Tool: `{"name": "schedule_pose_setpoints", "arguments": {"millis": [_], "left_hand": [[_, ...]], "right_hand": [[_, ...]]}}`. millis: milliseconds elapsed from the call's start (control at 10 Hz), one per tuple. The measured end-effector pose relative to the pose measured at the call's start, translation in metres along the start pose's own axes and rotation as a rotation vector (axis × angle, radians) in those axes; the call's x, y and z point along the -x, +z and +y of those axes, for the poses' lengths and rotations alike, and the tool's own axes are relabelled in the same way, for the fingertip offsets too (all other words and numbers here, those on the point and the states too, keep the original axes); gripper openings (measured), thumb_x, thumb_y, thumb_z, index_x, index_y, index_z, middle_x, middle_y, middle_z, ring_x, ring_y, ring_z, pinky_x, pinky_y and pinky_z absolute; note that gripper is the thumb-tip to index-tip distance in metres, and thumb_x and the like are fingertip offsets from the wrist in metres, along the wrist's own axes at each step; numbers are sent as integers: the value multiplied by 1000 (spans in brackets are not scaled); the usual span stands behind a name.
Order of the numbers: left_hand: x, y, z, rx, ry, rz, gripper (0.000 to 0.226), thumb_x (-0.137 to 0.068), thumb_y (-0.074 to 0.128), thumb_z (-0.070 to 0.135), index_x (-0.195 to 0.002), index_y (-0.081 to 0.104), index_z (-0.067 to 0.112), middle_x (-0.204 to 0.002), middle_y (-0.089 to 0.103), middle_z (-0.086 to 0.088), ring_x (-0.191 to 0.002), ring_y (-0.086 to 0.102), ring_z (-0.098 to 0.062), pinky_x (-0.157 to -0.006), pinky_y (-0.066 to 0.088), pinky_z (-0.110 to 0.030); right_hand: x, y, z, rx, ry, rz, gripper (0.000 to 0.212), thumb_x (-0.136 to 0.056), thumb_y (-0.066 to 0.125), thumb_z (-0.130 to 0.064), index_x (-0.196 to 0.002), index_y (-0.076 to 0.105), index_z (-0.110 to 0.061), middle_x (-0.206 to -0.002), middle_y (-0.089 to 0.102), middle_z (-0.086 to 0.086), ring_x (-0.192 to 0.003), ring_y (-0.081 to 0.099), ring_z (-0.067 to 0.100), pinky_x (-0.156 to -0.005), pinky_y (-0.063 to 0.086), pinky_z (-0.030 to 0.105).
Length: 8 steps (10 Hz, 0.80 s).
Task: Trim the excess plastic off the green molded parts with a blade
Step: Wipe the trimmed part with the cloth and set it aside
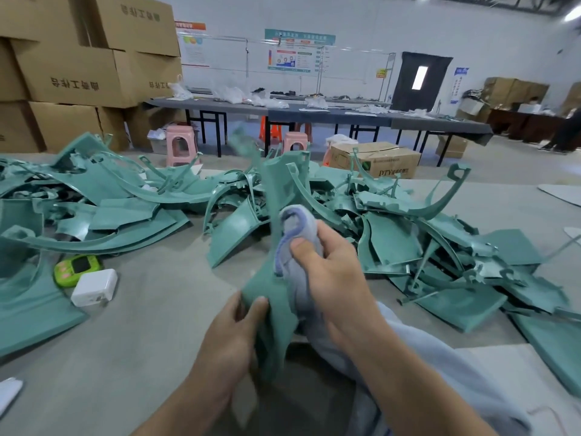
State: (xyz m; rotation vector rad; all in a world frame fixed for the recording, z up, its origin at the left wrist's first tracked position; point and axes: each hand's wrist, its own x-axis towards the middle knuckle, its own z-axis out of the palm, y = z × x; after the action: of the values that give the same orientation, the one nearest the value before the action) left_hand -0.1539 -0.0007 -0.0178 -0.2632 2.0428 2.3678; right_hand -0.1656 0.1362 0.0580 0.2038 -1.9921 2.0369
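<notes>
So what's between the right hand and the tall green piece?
A blue-grey cloth, gripped by the right hand against the green piece; the head view shows it.

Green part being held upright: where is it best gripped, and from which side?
Probably its lower left edge, from the left, where the left hand pinches it. The green part stands upright, that flat edge is bare, and the right hand holds a cloth against its right side.
</notes>
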Motion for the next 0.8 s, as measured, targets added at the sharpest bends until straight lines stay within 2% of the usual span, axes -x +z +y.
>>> {"name": "schedule_pose_setpoints", "arguments": {"millis": [100, 200, 300, 400, 500, 600, 700, 800], "left_hand": [[2, -2, 6, 96, 180, -24, 18, -100, 62, 21, -105, 77, 30, -92, 78, 14, -77, 71, 3, -64, 52, -12], [-3, -10, 10, 456, 8, -80, 35, -96, 52, 30, -85, 83, 16, -88, 77, -12, -77, 76, -20, -60, 58, -28], [-7, -23, 14, 630, -264, -117, 67, -99, 36, 58, -101, 81, 8, -110, 74, -22, -96, 75, -33, -77, 58, -44], [-10, -29, 21, 678, -442, -39, 87, -89, 44, 73, -125, 65, -4, -123, 67, -31, -105, 70, -45, -88, 48, -51], [-7, -32, 30, 734, -576, 38, 89, -91, 47, 68, -147, 43, -1, -151, 46, -25, -139, 46, -40, -103, 37, -45], [-1, -25, 40, 616, -459, 64, 57, -104, 43, 31, -150, 40, -3, -146, 53, -24, -120, 63, -38, -86, 47, -36], [-11, -23, 26, 544, -329, 20, 51, -104, 42, 25, -144, 46, -6, -89, 77, -12, -69, 74, -22, -58, 59, -27], [-12, -27, 22, 619, -355, -16, 51, -103, 43, 36, -122, 70, -2, -116, 72, -22, -104, 73, -34, -78, 63, -43]], "right_hand": [[5, 18, 9, 75, 17, -101, 13, -90, 60, -18, -97, 69, -12, -93, 72, 18, -94, 66, 44, -85, 54, 63], [14, 30, 25, 300, 4, -252, 14, -97, 56, -18, -89, 67, -14, -76, 66, -3, -74, 61, 16, -75, 58, 37], [25, 40, 39, 718, -174, -318, 31, -97, 49, -5, -119, 69, -14, -108, 68, -4, -97, 59, 9, -87, 49, 23], [36, 45, 48, 870, -133, -497, 51, -100, 47, -4, -150, 48, -12, -158, 43, 9, -144, 40, 24, -117, 27, 31], [46, 39, 60, 971, -165, -732, 58, -103, 48, -8, -158, 33, -14, -169, 19, 9, -155, 22, 24, -120, 3, 16], [49, 31, 60, 970, -218, -707, 60, -104, 48, -14, -160, 30, -23, -169, 19, 0, -156, 16, 17, -109, -11, 6], [39, 32, 59, 1079, -313, -635, 64, -105, 44, -23, -163, 18, -28, -171, 11, -6, -156, 4, 11, -116, -17, 15], [32, 36, 57, 1110, -294, -527, 68, -107, 40, -30, -164, 2, -29, -172, -1, -7, -157, -6, 7, -125, -10, 28]]}}
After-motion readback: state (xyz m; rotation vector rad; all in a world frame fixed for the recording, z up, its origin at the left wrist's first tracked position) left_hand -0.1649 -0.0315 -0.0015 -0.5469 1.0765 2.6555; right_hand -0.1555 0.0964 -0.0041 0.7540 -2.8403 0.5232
